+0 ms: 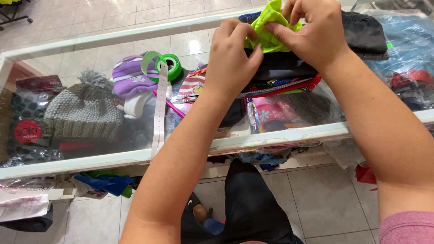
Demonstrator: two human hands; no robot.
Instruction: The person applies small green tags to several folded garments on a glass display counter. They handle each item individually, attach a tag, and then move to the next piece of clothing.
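Both hands [233,56] [316,34] w/ pinch grip on crumpled neon-green knit fabric [266,25].

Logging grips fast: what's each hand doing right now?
Left hand: closed, pinching the neon yellow-green knit fabric piece.
Right hand: closed on the same fabric.

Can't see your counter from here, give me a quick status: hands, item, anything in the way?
Left hand and right hand both pinching the neon green cloth. Cloth held above dark folded clothes on the glass counter. Green tape roll lies to the left, apart.
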